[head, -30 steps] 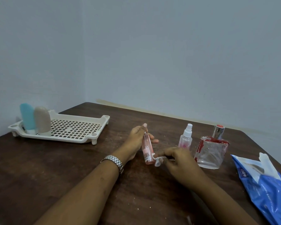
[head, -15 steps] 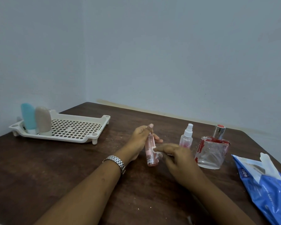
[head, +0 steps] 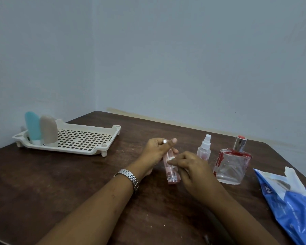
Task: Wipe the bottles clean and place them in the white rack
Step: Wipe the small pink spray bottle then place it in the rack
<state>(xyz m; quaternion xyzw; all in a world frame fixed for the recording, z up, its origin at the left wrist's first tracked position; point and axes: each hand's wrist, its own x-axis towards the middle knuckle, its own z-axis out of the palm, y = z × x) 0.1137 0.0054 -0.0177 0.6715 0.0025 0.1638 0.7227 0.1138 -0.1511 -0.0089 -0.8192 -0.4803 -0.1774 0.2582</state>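
Observation:
My left hand (head: 156, 152) grips a slim pink bottle (head: 171, 174) by its upper end, holding it tilted just above the table. My right hand (head: 193, 168) pinches a small white wipe (head: 171, 159) against the bottle's side. A small clear spray bottle (head: 204, 149) and a square glass perfume bottle (head: 231, 163) with red marks stand just right of my hands. The white rack (head: 81, 140) sits at the far left with a blue bottle (head: 32, 127) and a beige bottle (head: 49, 130) standing in its left end.
A blue and white wipes packet (head: 293, 202) lies at the table's right edge. The dark wooden table (head: 60, 183) meets grey walls at the back and left. A metal watch (head: 129, 176) is on my left wrist.
My right hand has slid the wipe up the pink bottle from near its base to its middle. My left hand has shifted slightly right, still holding the bottle.

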